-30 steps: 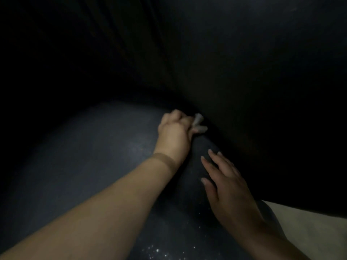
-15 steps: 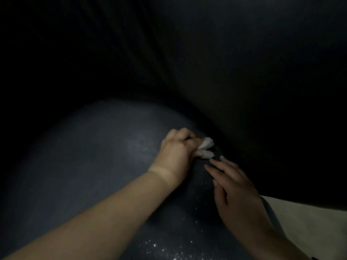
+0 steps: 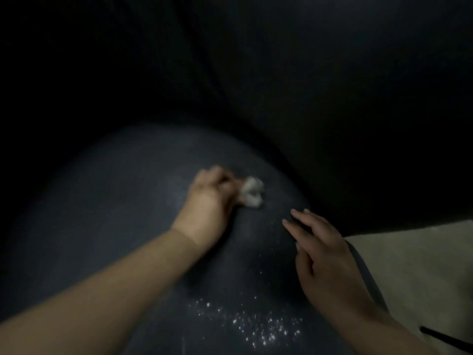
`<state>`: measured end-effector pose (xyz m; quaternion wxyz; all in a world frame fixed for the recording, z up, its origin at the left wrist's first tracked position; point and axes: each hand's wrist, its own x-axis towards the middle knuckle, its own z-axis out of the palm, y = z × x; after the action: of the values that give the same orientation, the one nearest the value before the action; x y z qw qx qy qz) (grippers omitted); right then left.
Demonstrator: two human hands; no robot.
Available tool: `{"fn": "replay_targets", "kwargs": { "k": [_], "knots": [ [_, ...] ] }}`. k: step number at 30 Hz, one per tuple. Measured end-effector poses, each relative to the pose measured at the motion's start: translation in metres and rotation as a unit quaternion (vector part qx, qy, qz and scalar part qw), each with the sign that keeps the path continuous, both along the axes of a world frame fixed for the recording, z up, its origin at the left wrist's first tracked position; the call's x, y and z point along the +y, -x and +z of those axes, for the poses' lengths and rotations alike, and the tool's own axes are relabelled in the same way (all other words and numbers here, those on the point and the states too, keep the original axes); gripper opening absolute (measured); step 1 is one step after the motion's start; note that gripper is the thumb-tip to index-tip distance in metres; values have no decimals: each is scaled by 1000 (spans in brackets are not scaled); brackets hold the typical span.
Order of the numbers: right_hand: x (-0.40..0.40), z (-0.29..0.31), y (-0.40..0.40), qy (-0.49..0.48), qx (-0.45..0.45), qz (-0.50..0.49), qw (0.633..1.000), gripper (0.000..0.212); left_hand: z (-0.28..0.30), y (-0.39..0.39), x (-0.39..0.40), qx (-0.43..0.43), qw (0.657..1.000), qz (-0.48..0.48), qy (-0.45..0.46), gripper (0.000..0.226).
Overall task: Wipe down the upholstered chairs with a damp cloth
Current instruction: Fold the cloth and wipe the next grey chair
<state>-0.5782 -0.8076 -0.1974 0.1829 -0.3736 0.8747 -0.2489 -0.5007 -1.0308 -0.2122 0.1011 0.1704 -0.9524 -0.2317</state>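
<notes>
The room is dim, and the biggest thing to make out is the dark chair seat (image 3: 122, 201), a rounded blue-grey cushion whose black backrest (image 3: 332, 98) rises behind it into shadow. At the right edge a pale strip of floor (image 3: 414, 272) shows beyond the cushion. Near the front of the seat lies a scatter of white specks (image 3: 256, 326). The left hand (image 3: 210, 201) sits mid-cushion, fingers curled tight round a small crumpled white cloth (image 3: 252, 192), which sticks out past the knuckles on the hand's right side and touches the upholstery. The right hand (image 3: 325, 257) lies just beside it, nearer the seat's right edge, fingers straight and close together, flat against the cushion, holding nothing. The cloth lies between the two hands, apart from the right fingertips.
</notes>
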Motion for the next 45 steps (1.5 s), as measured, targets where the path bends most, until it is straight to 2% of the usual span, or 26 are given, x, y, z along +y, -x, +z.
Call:
{"fn": "replay_targets", "kwargs": {
  "k": [2, 4, 5, 6, 7, 9, 11, 12, 15, 18, 22, 25, 28, 31, 34, 37, 40, 42, 45],
  "knots": [
    [8, 3, -7, -3, 5, -12, 1000, 53, -5, 5, -29, -12, 994, 109, 21, 12],
    [15, 4, -12, 2, 25, -23, 999, 51, -3, 16, -33, 13, 969, 245, -30, 10],
    [19, 3, -16, 6, 41, -25, 999, 50, -1, 20, -20, 44, 960, 272, -47, 15],
    [22, 3, -20, 8, 54, -29, 998, 50, -3, 21, 0, 74, 955, 269, -99, 15],
    [25, 3, -23, 9, 63, -35, 997, 49, -4, 18, 22, 97, 962, 233, -109, 14],
    [32, 4, -31, 17, 68, -51, 996, 47, 4, -9, 53, 68, 992, 83, -68, 17],
    [41, 3, -37, 39, 82, -67, 994, 43, -2, -33, 39, 25, 999, 24, 9, 20],
    [46, 1, -40, 43, 93, -70, 992, 42, -2, -37, 25, 7, 999, 35, 10, 21],
    [57, -7, -48, 24, 103, -65, 992, 45, -2, -23, -15, -5, 985, 170, 7, 24],
    [63, -15, -47, 26, 103, -43, 993, 48, -1, 1, 0, -24, 973, 231, -13, 22],
    [64, -18, -43, 49, 98, -41, 993, 48, -4, -11, 60, 3, 993, 118, -30, 27],
    [67, -17, -43, 50, 92, -30, 994, 52, 0, -30, 59, 3, 1000, 25, -18, 33],
    [68, -17, -44, 44, 85, -30, 995, 53, -8, 0, 30, 8, 996, 88, -23, 26],
    [69, -18, -42, 47, 76, -29, 996, 52, -12, 30, 43, 11, 991, 132, -14, 27],
    [71, -16, -37, 37, 74, -9, 996, 53, -8, 18, 71, 12, 999, 34, -5, 29],
    [74, -15, -35, 35, 75, 4, 997, 53, -1, 3, 62, -5, 998, -59, -12, 34],
    [77, -16, -34, 46, 64, -9, 997, 53, -3, 30, 39, -32, 999, 26, 13, 23],
    [77, -17, -32, 49, 56, -15, 997, 53, -8, 52, 37, -34, 997, 72, 11, 25],
    [77, -17, -30, 53, 49, -13, 997, 52, -12, 58, 68, -14, 1000, 9, 7, 33]
  ]
}}
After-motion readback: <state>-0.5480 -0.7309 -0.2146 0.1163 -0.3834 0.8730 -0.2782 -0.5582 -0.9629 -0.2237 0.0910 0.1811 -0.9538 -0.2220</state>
